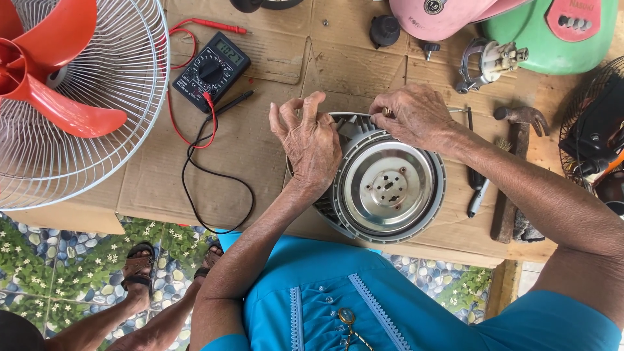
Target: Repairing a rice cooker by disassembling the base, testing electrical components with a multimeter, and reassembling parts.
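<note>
A: What are the fingers doing?

B: The right hand (416,116) has its fingertips pinched shut on a small brass-coloured bit (387,112) at the top edge of the round grey metal motor housing (389,188). The left hand (311,144) lies on the left side of that housing. Its fingers are bent and loose, touching the rim, not squeezing anything.

A: Where is the housing?

B: On the flat brown cardboard sheet (260,162) on the table, right in front of the person in the blue shirt (364,312). There is one housing. It has a shiny round plate in the middle with little holes.

A: What is near the hands?

B: Left of the left hand is one black multimeter with a green screen (211,70). It has two wires, one red lead (188,39) and one black lead (214,175). Far left is one white wire fan guard (130,97) with red plastic blades (45,78) inside.

A: And on the right?

B: One hammer with a wooden handle (510,175) lies just right of the right arm. Above are one pink plastic shell (442,16) and one green plastic shell (559,32), touching each other. Between them and the hammer is one small metal part (491,62).

A: Anyone else?

B: Two feet in sandals (140,263) show on the pebble floor below.
</note>
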